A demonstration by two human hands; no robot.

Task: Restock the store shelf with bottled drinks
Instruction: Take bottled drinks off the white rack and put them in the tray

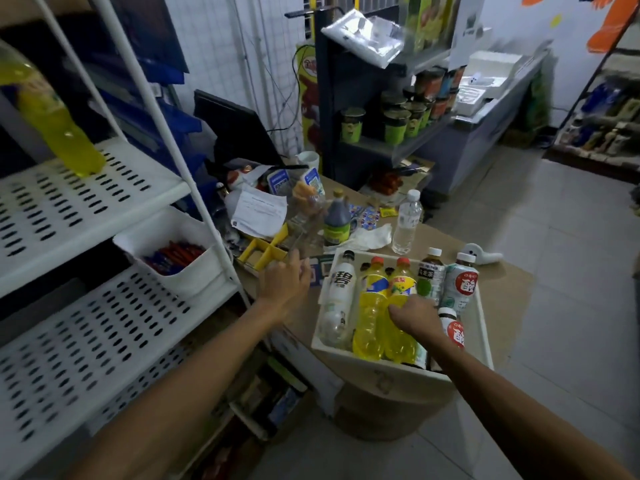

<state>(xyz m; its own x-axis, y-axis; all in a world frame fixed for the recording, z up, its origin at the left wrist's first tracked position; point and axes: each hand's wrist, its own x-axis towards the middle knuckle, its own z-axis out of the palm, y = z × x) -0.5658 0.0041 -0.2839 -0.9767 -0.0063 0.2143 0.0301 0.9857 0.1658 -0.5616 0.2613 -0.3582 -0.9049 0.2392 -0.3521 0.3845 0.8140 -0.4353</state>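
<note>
A white crate [483, 327] on a cardboard-topped counter holds several bottles lying on their sides: a white one [341, 292], two yellow drinks [372, 313], a tea bottle [429, 275] and white bottles with red labels [462, 285]. My right hand [412, 313] rests on the right-hand yellow bottle [400, 327], fingers laid over its middle. My left hand [285, 282] hovers open to the left of the crate, holding nothing. One yellow bottle [52, 112] stands on the upper perforated white shelf [79, 202] at far left.
A lower perforated shelf [86, 344] and a white bin of pens [176, 258] sit left. Behind the crate the counter carries a dark bottle [336, 220], a clear water bottle [408, 223], papers and a monitor [239, 129]. Tiled floor opens to the right.
</note>
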